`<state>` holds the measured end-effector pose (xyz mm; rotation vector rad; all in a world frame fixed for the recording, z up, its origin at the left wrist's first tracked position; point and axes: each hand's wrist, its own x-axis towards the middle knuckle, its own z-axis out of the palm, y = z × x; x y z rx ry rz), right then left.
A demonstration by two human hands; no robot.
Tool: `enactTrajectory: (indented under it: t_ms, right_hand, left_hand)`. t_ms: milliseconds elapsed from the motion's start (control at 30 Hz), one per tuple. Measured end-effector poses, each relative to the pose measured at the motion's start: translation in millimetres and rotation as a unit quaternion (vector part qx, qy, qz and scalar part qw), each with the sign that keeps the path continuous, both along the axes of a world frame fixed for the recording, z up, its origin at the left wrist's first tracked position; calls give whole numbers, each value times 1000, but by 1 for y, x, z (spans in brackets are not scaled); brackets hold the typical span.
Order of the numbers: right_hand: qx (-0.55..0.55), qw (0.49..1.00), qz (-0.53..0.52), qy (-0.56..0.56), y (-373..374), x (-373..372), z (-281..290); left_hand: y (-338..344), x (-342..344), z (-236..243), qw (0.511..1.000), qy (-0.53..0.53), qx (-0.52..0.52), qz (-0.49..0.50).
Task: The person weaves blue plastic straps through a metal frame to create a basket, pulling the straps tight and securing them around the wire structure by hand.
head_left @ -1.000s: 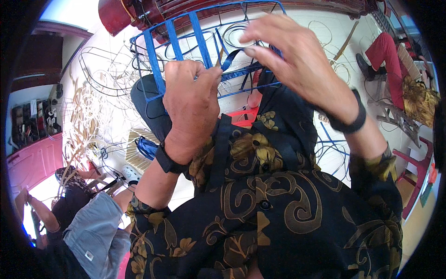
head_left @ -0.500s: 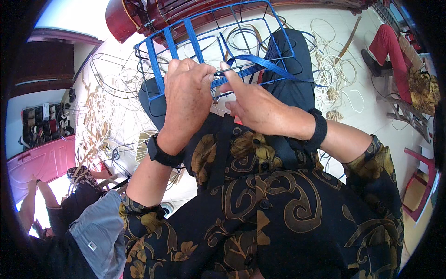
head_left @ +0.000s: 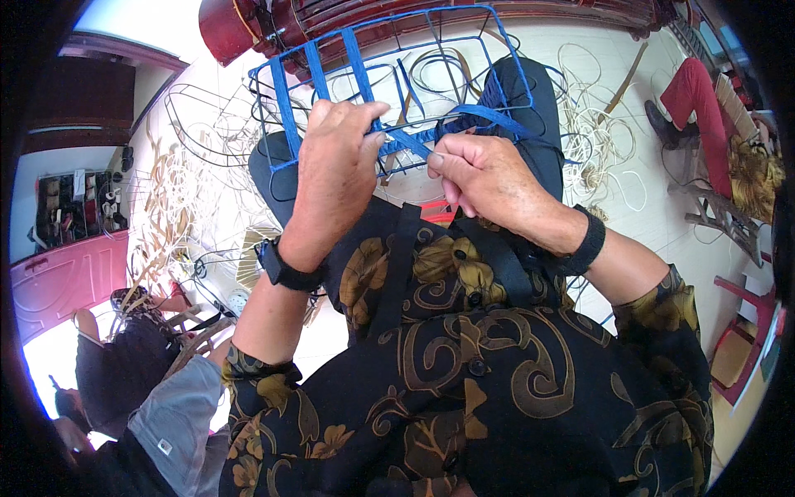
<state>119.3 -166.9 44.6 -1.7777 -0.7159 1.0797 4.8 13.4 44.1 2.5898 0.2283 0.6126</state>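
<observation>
Both hands now meet at the wire basket frame (head_left: 397,91) on the lap: left hand (head_left: 335,178) clasps its near rim; right hand (head_left: 489,178), lowered from above, pinches the blue strip (head_left: 489,116), drawing it taut.

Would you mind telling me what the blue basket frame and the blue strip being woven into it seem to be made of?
The basket frame looks like thin metal wire: slim rigid rods in a squared grid, blue in places and dark elsewhere. The blue strip seems to be flat plastic or dyed cane; it is ribbon-like with a slight sheen and bends between the left hand and the right hand. Which of the two cannot be told.
</observation>
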Motion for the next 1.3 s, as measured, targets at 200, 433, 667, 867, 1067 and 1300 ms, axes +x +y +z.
enactTrajectory:
  t_ms: [200, 433, 667, 867, 1067, 1300]
  right_hand:
    - [5, 996, -18, 85, -6, 1, 0]
    - [55, 966, -34, 251, -6, 7, 11]
    - [62, 937, -45, 341, -5, 10, 15]
    - [62, 954, -43, 289, -3, 12, 20]
    - [74, 993, -15, 94, -8, 21, 25]
    - [153, 988, -9, -11, -7, 25, 27]
  left_hand:
    - [1, -3, 3, 999, -3, -49, 6]
    - [1, -8, -7, 998, -55, -18, -10]
    - [1, -6, -15, 993, -98, 57, -22]
    - [-6, -2, -19, 988, -113, 100, 44]
    - [-3, -1, -18, 976, -129, 170, 40]
    - [13, 8, -6, 981, -111, 156, -36]
